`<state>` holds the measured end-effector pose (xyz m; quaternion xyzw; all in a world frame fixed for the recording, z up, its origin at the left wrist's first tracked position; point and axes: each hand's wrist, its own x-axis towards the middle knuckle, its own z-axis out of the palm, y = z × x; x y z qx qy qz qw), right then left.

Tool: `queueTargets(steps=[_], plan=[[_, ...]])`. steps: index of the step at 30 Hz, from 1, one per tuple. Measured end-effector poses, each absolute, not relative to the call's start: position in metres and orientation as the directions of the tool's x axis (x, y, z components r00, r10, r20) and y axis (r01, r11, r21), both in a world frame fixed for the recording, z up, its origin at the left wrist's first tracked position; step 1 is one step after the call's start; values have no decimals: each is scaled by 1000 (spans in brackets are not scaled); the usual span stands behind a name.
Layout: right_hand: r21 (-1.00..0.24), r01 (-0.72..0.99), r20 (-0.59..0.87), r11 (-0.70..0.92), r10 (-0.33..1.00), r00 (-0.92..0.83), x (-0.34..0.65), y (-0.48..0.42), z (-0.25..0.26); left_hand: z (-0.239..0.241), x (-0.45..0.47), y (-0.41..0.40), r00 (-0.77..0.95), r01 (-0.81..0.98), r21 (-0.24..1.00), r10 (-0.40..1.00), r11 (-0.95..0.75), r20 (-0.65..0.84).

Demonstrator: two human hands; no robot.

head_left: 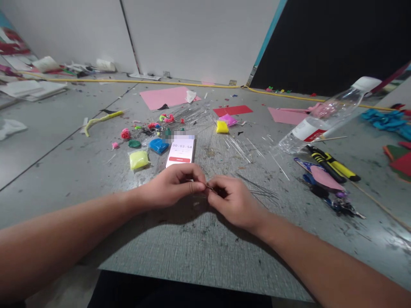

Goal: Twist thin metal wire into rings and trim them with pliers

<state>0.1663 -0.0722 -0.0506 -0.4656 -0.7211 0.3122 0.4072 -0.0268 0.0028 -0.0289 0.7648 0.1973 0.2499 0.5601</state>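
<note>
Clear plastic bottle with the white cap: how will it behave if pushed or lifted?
The clear plastic bottle shows no obvious liquid, so it is probably light for its size. Being tall and round, it may tip and roll if pushed. Its thin-looking wall would likely dent under a firm grip.

One camera on duty, worn on the person's head, and it's peering forward and steeply down across the worktop! The near edge cuts through the bottom of the view, dipping toward the right, with dark clothing just beneath. Close to the lens, almost dead centre, come the left hand and right hand. And the view stretches wide, up past the far edge to a white panel and a black panel, farthest off!
</note>
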Motion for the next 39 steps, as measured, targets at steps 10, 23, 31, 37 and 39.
queueTargets(steps=[10, 23, 31, 37, 39], plan=[[-891, -401, -12, -212, 894, -447, 169, -70, -51, -33, -28, 8, 820, -150, 985, 567, 84, 76], [-912, -304, -158, -276, 920, -359, 167, -71, -50, -26, -26, 3, 835, -61, 991, 550, 116, -13], [-1000, 16, 24, 27, 988, -150, 171, -71, -42, -28, -26, 6, 812, 72, 997, 579, 26, -74], [-998, -1, 60, 60, 989, -134, 169, -72, -39, -22, -25, 4, 834, 63, 997, 548, 33, -71], [-998, -6, 63, 62, 990, -124, 169, -72, -41, -21, -25, 5, 824, 67, 998, 563, 18, -65]])
